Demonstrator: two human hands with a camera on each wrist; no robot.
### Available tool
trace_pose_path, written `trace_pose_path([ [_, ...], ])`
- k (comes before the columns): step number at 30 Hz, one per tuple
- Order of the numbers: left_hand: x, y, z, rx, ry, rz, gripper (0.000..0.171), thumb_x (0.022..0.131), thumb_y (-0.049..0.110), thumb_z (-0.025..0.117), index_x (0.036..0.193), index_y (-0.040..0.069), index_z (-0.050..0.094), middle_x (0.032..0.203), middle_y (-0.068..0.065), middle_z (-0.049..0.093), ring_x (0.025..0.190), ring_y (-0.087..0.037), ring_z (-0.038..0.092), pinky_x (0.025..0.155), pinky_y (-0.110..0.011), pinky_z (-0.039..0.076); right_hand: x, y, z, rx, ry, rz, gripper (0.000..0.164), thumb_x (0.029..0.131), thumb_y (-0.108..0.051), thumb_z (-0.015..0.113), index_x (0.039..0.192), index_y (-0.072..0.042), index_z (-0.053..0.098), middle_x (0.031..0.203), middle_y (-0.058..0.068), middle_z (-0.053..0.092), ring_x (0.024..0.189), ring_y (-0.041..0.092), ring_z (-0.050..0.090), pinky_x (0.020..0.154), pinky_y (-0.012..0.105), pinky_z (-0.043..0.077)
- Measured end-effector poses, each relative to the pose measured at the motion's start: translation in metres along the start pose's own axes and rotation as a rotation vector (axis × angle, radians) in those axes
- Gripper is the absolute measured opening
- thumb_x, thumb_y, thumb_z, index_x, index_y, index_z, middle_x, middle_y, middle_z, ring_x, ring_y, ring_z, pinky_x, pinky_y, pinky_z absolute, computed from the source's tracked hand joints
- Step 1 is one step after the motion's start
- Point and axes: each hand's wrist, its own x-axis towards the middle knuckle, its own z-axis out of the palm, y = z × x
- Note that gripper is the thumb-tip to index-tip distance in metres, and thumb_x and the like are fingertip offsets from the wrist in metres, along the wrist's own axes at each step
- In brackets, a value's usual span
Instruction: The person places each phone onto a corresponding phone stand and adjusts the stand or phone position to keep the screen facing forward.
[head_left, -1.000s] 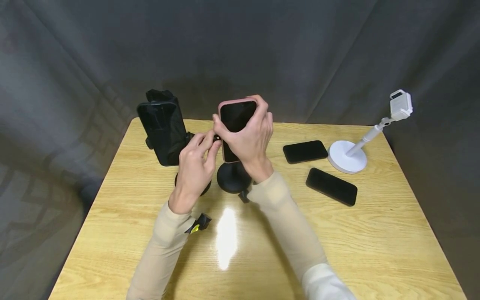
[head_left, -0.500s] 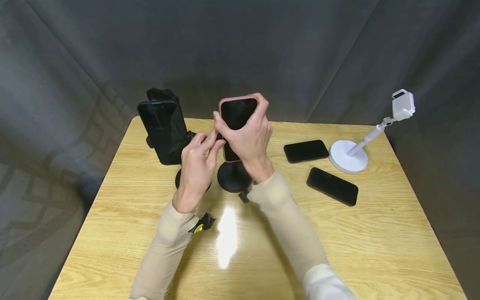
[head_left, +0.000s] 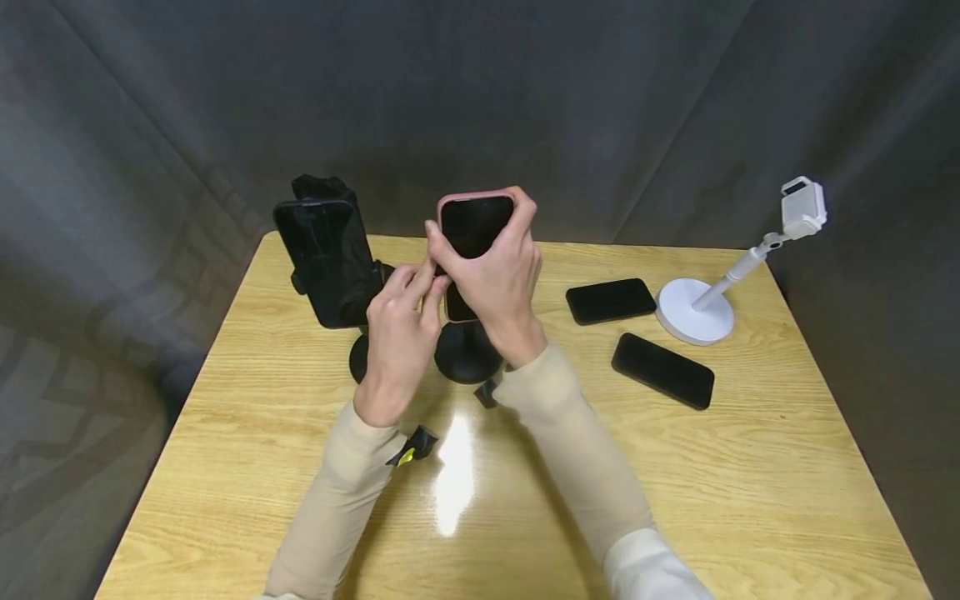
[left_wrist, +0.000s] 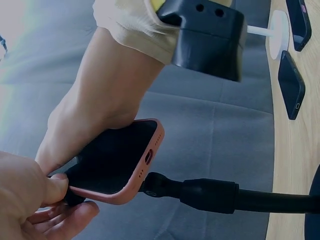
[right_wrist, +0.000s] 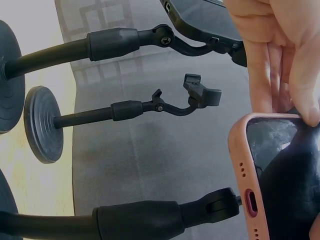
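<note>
A phone in a pink case point(head_left: 474, 223), its dark screen toward me, is held upright above a black stand with a round base point(head_left: 468, 357). My right hand point(head_left: 498, 279) grips the phone, spanning it with thumb at the left edge and fingers at the right. At the phone's left edge my left hand point(head_left: 399, 337) pinches the stand's black clamp point(left_wrist: 75, 198), which is mostly hidden by the fingers. The right wrist view shows the stand's jointed arm point(right_wrist: 217, 205) reaching the phone's back.
A black phone point(head_left: 321, 258) sits on another black stand to the left. Behind it, a third black stand point(right_wrist: 130, 111) bears no phone. Two dark phones point(head_left: 611, 301) lie on the wooden table point(head_left: 750, 500) at right, near a white stand point(head_left: 693, 312). A grey curtain point(head_left: 480, 100) hangs behind.
My left hand has shifted slightly right, and the clamp piece seen beside the phone earlier is now covered by fingers at its edge. The right hand and phone have barely moved.
</note>
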Motion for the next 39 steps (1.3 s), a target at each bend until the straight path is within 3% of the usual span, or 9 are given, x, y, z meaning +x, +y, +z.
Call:
trace_pose_path([
  [24,-0.006,-0.006,0.012,-0.058,0.04,0.006,0.024,0.099,0.002,0.066,0.12,-0.009,0.072,0.099,-0.022,0.069,0.088,-0.034,0.069,0.075,-0.043,0.06,-0.012,-0.002,0.002,-0.104,0.113,-0.019,0.086,0.077,-0.054,0.085,0.131,0.0,0.045,0.097,0.018,0.069,0.072,0.033,0.069,0.06,0.042,0.059],
  [39,-0.008,-0.009,0.015,-0.103,0.048,-0.029,0.036,0.102,0.007,0.064,0.134,-0.007,0.064,0.103,-0.025,0.066,0.086,-0.034,0.064,0.071,-0.041,0.056,-0.007,-0.006,-0.001,-0.106,0.023,0.021,0.086,0.079,-0.056,0.083,0.132,0.001,0.044,0.094,0.016,0.068,0.066,0.03,0.067,0.056,0.039,0.058],
])
